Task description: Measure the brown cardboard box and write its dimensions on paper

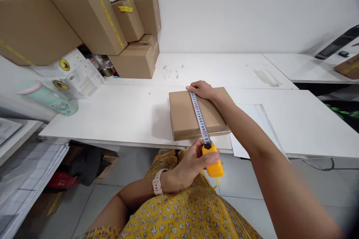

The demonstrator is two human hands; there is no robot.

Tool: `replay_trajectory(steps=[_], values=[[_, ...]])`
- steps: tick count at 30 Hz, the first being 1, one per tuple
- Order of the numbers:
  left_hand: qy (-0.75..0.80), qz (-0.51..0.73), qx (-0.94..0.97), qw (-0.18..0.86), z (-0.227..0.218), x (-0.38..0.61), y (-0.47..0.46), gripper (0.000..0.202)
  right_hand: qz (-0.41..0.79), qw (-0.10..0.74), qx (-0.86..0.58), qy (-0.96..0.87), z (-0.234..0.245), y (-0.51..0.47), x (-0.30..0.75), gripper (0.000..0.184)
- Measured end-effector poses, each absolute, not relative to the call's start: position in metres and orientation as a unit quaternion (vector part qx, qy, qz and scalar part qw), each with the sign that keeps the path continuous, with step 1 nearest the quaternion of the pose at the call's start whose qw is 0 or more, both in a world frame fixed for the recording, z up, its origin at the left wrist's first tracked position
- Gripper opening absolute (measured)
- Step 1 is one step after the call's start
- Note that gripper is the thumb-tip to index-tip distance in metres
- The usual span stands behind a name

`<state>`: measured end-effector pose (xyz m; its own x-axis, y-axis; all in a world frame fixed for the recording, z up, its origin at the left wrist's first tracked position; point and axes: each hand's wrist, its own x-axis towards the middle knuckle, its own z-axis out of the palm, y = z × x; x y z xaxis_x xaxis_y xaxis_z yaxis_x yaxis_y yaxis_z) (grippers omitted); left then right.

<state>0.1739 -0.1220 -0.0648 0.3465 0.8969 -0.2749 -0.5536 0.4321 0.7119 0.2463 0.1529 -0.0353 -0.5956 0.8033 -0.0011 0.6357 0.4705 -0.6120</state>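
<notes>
A flat brown cardboard box [185, 114] lies near the front edge of the white table [126, 112]. My left hand [190, 164] is closed around a yellow tape measure case [214, 162] just off the table's edge. Its white blade [199, 117] runs across the box top to the far edge. There my right hand [202, 89] pins the blade's end down with its fingers closed on it.
Several brown cardboard boxes [84, 18] are stacked at the back left, with white printed cartons [73, 71] and a pale green bottle [50, 99] lying below them. A white sheet [258, 119] lies right of the box. Another desk [308, 67] stands at the right.
</notes>
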Motion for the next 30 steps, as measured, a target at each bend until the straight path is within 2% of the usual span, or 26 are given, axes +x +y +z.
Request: replay_trajectory(steps=[23,30], values=[[0.340,0.460,0.252,0.781,-0.0614,0.1813,-0.1261,0.052,0.273,0.109,-0.466,-0.835,-0.0284,0.1495,0.2436,0.043],[0.353,0.465,0.259,0.769,-0.0608,0.1747,-0.1264,0.052,0.281,0.123,-0.455,-0.836,-0.0299,0.1508,0.2439,0.042]])
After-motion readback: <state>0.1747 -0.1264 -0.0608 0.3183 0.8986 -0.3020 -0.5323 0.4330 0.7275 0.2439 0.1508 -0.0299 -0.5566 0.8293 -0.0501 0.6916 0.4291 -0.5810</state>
